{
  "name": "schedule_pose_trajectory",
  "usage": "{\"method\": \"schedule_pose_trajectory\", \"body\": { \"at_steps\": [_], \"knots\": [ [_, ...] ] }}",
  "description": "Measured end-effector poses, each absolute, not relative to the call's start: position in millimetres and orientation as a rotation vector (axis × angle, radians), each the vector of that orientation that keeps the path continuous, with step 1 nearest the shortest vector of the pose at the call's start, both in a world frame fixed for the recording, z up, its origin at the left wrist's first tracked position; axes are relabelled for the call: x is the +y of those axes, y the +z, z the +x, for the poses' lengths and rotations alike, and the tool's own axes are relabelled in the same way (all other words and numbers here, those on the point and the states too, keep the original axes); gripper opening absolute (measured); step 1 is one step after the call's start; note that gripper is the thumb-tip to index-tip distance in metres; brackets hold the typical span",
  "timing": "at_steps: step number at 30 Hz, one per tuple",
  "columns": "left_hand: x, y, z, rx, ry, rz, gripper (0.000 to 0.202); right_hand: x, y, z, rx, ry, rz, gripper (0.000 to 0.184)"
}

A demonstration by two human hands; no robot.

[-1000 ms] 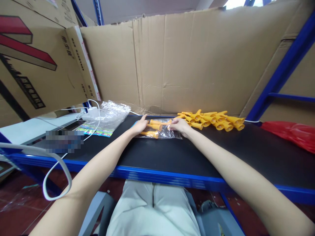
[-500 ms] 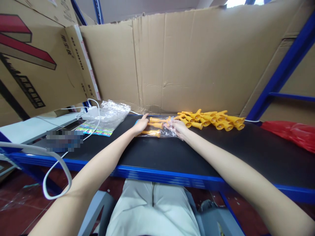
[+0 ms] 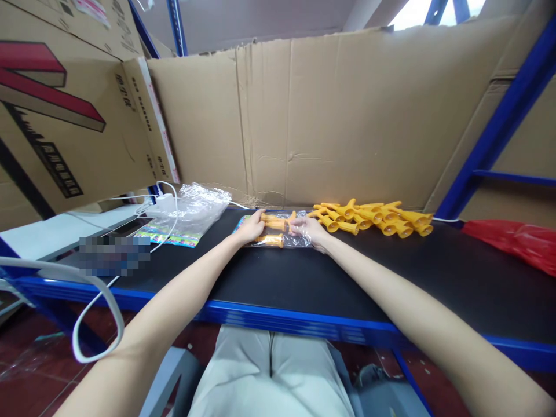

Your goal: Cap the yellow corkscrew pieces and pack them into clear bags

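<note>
A small clear plastic bag (image 3: 278, 237) holding several orange plastic parts (image 3: 273, 222) lies on the black bench top (image 3: 304, 272). My left hand (image 3: 249, 227) rests on the bag's left end, fingers pressed onto it. At the bag's right end my right hand (image 3: 309, 230) has its fingers curled on the plastic. A pile of loose orange parts (image 3: 373, 213) lies just right of my right hand, against the cardboard wall.
A stack of clear bags (image 3: 195, 205) with colourful cards lies at the left, beside a white charger and cable (image 3: 163, 202). A red plastic bag (image 3: 516, 240) sits at the far right. Cardboard (image 3: 339, 121) walls the back; a blue rail (image 3: 304, 321) edges the bench.
My right hand has slid left along the bag towards my left hand, and the bag looks shorter and more bunched. The view has tilted slightly down.
</note>
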State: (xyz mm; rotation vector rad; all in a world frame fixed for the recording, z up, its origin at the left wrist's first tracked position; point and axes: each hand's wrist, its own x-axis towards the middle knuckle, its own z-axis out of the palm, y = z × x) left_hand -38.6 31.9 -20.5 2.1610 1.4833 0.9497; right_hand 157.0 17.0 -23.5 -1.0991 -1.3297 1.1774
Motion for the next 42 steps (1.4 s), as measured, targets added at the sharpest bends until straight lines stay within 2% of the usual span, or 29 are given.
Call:
{"method": "schedule_pose_trajectory", "body": {
  "at_steps": [7, 11, 19, 23, 26, 32, 35, 37, 42],
  "knots": [
    [31.8, -22.4, -37.2, 1.438, 0.808, 2.49, 0.056, 11.9, -18.5, 157.3, -1.342, 1.45, -0.941, 0.038],
    [34.0, -25.3, -36.3, 1.37, 0.838, 2.553, 0.049, 14.8, -22.2, 151.5, -1.35, 1.408, -0.967, 0.05],
    [34.3, -24.3, -37.7, 1.469, 0.803, 2.443, 0.033, 22.7, -26.1, 154.3, -1.301, 1.208, -1.132, 0.025],
    [36.1, -24.8, -38.2, 1.468, 0.772, 2.452, 0.031, 21.8, -25.0, 155.5, -1.4, 1.123, -1.186, 0.026],
    [36.8, -24.2, -42.3, 1.499, 0.74, 2.444, 0.029, 19.7, -17.2, 160.3, -1.584, 0.944, -1.274, 0.03],
    [43.6, -23.2, -61.9, 1.643, 0.739, 2.402, 0.022, 19.0, 12.2, 197.7, -1.851, 0.14, -1.559, 0.026],
    [49.8, -24.8, -69.5, 1.676, 0.741, 2.397, 0.022, 21.7, 18.0, 224.7, -1.863, -0.155, -1.697, 0.027],
    [53.1, -26.5, -71.8, 1.677, 0.726, 2.426, 0.023, 24.4, 16.4, 239.5, -1.879, -0.224, -1.819, 0.028],
    [52.9, -28.4, -71.6, 1.704, 0.723, 2.451, 0.023, 29.9, 8.9, 252.7, -2.032, -0.156, -1.967, 0.024]
  ]
}}
